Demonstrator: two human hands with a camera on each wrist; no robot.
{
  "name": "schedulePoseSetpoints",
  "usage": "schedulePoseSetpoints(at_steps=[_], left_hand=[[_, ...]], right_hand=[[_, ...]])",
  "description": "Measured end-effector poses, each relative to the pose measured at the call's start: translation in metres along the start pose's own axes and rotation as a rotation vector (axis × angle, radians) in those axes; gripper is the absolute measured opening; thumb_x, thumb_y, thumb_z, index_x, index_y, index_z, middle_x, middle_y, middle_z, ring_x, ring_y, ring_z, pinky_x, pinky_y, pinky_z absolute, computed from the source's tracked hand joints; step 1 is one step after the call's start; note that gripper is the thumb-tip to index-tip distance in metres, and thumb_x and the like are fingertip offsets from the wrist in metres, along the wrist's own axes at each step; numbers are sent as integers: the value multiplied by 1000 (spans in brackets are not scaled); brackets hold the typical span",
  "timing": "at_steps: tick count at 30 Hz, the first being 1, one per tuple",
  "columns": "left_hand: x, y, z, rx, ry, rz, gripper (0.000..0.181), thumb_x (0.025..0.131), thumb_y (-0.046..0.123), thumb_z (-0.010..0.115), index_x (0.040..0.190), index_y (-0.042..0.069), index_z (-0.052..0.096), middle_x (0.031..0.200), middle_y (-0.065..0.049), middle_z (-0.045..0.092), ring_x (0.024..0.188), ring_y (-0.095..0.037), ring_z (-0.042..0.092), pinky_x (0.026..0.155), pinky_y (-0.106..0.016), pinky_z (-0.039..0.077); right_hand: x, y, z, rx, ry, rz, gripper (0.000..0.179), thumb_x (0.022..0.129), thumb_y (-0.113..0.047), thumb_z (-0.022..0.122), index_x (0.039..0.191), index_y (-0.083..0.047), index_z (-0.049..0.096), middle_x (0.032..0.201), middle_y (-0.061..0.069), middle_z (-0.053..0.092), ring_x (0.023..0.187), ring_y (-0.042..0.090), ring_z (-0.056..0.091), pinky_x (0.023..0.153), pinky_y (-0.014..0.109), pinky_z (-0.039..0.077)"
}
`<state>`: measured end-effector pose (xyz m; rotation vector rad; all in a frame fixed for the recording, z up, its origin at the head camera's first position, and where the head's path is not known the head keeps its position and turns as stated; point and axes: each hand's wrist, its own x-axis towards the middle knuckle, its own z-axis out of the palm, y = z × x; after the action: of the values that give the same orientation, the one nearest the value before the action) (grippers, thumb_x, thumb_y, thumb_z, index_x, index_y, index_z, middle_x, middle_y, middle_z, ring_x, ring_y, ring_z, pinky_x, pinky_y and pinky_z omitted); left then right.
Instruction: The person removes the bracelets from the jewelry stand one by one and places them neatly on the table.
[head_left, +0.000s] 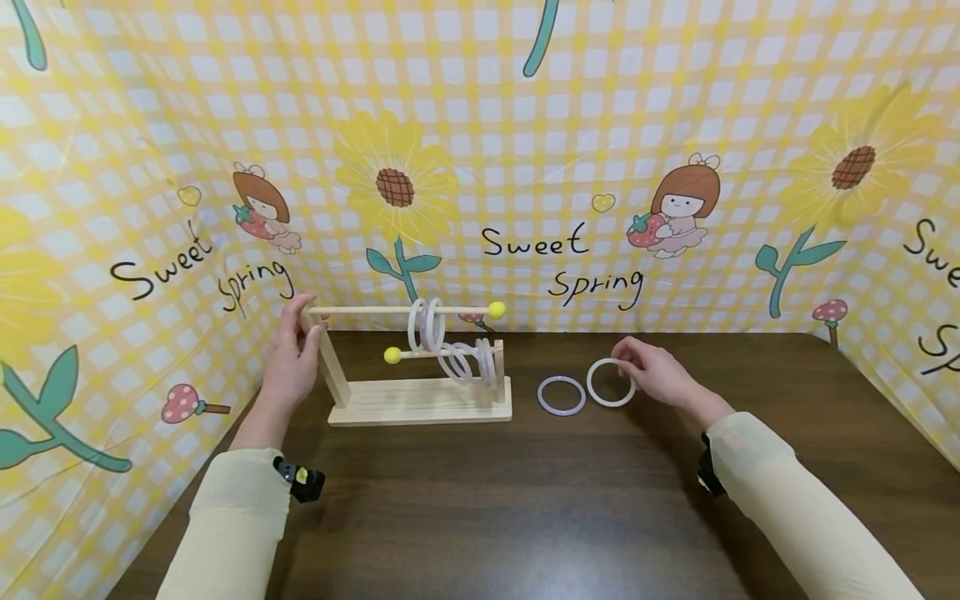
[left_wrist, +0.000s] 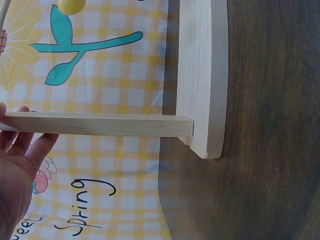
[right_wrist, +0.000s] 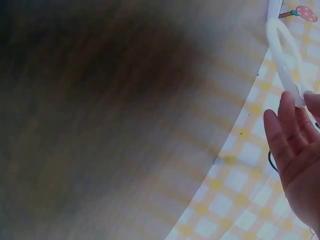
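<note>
A wooden stand (head_left: 420, 408) has a tall left post (head_left: 334, 367) and a shorter right post. My left hand (head_left: 291, 362) holds the top of the tall post; the left wrist view shows fingers and thumb on either side of that post (left_wrist: 110, 125). From it an upper rod (head_left: 360, 310) runs right to a yellow ball, with a few pale rings (head_left: 413, 325) hanging on it. Several more rings (head_left: 450, 362) hang on the lower rod. To the stand's right, my right hand (head_left: 656, 373) pinches a white ring (head_left: 589, 385) between thumb and fingers, held upright in the right wrist view (right_wrist: 282, 67).
A lavender ring (head_left: 562, 413) lies flat on the dark wooden table (head_left: 465, 508), between the stand and the white ring. Behind the table and along its sides hangs a yellow checked cloth (head_left: 487, 150) printed with flowers.
</note>
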<state>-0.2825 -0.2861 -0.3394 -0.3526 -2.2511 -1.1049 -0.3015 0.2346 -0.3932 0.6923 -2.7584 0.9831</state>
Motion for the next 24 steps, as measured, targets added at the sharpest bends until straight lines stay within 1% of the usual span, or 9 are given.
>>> schedulePoseSetpoints(at_steps=[3,7,12,15,21,24], left_hand=[[0,1,0,3,2,-2,44,102,1,42,144,11,36,119,-24,58,109,-38,56,75,-14,38],[-1,1,0,5,-1,-9,44,102,2,42,144,12,36,119,-25,57,110,-40,55,76,-14,38],[0,0,0,3,-7,-24,44,103,4,41,145,14,34,120,-25,57,112,-39,54,78,-15,38],[0,-1,0,2,-8,-26,44,103,4,41,145,14,35,120,-25,57,111,-38,54,79,-15,38],[0,-1,0,1,-7,-16,43,103,4,42,145,13,35,120,-26,58,110,-36,55,78,-15,38],[0,-1,-1,11,-7,-16,42,103,4,42,144,12,35,120,-26,59,110,-36,55,78,-16,38]], right_hand=[[0,3,-1,31,-28,14,8,96,3,56,103,1,55,82,17,62,55,16,50,51,30,44],[1,10,0,36,-46,22,8,94,5,56,102,2,56,81,15,62,55,17,50,51,31,45],[4,16,6,-35,-65,17,6,91,2,61,97,-1,59,80,6,64,67,17,56,61,34,46],[7,18,10,-87,-76,15,6,89,1,64,93,-3,61,80,3,64,74,18,56,68,36,44],[11,20,13,-104,-109,20,5,88,0,65,91,-4,63,81,2,64,76,19,58,72,40,45],[12,20,14,-100,-110,-23,6,87,-2,66,88,-6,62,79,0,63,75,18,58,70,40,45]])
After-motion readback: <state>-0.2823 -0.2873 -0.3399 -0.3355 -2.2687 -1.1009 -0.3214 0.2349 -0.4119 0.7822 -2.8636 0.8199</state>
